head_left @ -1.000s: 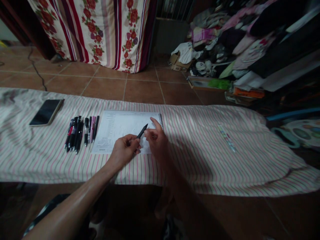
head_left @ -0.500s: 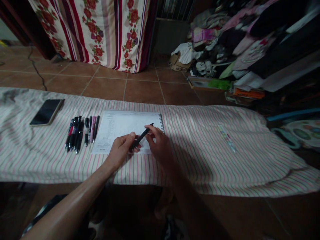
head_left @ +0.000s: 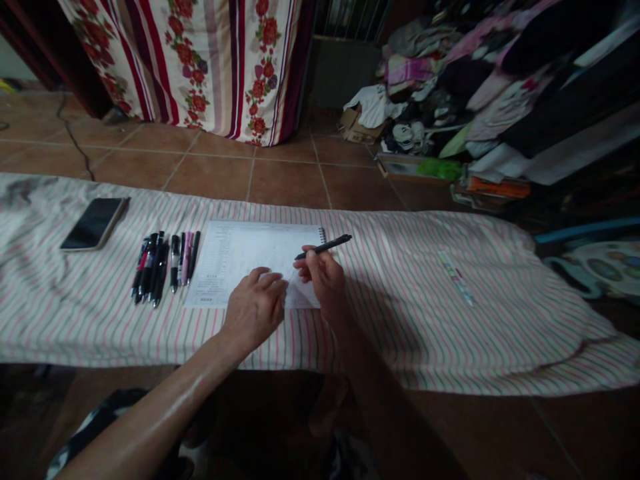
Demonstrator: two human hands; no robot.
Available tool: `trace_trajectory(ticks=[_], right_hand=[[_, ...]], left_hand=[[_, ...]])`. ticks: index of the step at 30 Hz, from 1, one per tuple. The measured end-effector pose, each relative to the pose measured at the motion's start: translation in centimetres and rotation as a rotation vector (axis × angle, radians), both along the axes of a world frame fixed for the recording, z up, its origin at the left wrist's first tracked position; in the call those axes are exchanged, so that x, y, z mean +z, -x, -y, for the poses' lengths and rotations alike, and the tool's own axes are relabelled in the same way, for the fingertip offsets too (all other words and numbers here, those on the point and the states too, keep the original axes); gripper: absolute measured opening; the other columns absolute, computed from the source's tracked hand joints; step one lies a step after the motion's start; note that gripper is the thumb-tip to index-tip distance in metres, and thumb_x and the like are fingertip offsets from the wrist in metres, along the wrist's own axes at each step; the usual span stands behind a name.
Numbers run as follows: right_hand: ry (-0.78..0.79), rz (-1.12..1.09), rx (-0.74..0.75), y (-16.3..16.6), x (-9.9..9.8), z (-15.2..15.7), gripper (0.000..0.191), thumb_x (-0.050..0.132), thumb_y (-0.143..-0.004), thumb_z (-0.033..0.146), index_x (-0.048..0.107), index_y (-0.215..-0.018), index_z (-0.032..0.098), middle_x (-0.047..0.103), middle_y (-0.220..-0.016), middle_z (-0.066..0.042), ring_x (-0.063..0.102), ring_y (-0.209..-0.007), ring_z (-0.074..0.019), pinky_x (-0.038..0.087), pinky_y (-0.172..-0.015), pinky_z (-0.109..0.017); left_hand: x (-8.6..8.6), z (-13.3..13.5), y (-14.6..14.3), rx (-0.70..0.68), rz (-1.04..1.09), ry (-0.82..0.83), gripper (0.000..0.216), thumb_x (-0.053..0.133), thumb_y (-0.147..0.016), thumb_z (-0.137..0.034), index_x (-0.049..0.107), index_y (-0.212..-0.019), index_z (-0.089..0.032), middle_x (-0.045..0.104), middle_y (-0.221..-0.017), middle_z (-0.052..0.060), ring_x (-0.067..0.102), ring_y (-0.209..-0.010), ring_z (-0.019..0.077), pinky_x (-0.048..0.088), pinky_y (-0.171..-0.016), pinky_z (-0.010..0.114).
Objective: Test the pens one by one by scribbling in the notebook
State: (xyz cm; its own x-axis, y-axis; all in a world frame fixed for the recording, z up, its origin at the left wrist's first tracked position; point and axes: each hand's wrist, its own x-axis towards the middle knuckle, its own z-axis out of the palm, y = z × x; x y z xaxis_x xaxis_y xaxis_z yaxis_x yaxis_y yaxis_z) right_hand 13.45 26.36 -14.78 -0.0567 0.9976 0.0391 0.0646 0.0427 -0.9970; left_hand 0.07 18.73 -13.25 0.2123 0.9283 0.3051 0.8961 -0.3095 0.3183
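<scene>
My right hand (head_left: 324,272) is closed on a black pen (head_left: 327,246), holding it between thumb and fingers with the tip pointing left, over the right part of a spiral notebook (head_left: 250,247). Palm down, my left hand (head_left: 257,300) rests on the notebook's lower edge with its fingers stretched out and nothing in them. The page looks mostly white, with small print along its left side. Just left of it lie several pens (head_left: 184,257), pink and black, and a bunch of dark pens (head_left: 149,267).
A phone (head_left: 95,224) lies at the left on the striped cloth (head_left: 400,267). Off to the right is a thin, colourful stick-like item (head_left: 457,277). Beyond the cloth are a tiled floor (head_left: 280,177), a floral curtain (head_left: 215,67) and a heap of clothes (head_left: 440,73).
The left hand has let go of the pen and turned palm down onto the notebook. In my right hand the pen has turned, its tip now toward the left.
</scene>
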Motion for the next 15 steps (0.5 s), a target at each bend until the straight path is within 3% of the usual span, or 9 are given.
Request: trace_trajectory(ticks=[7,15], right_hand=[[-0.011,0.065,0.080,0.29,-0.19,0.26,0.042,0.048,-0.082,0.050,0.062,-0.096,0.014,0.066,-0.065,-0.004,0.054,-0.051,-0.0101,0.043,-0.046,-0.021],[-0.005,0.127,0.119,0.45,-0.83,0.25,0.042,0.047,-0.082,0.048,0.063,-0.098,0.013,0.067,-0.068,-0.005,0.057,-0.054,-0.0112,0.047,-0.048,-0.023]], left_hand=[[-0.22,0.75,-0.69,-0.036,-0.236,0.082,0.021,0.047,-0.083,-0.016,0.062,-0.098,-0.015,0.062,-0.115,0.010,0.053,-0.109,0.0282,0.050,-0.082,0.041],[-0.27,0.96,-0.88,-0.033,-0.273,0.085,0.024,0.046,-0.084,-0.015,0.059,-0.104,-0.013,0.060,-0.120,0.012,0.052,-0.113,0.0295,0.050,-0.081,0.040]])
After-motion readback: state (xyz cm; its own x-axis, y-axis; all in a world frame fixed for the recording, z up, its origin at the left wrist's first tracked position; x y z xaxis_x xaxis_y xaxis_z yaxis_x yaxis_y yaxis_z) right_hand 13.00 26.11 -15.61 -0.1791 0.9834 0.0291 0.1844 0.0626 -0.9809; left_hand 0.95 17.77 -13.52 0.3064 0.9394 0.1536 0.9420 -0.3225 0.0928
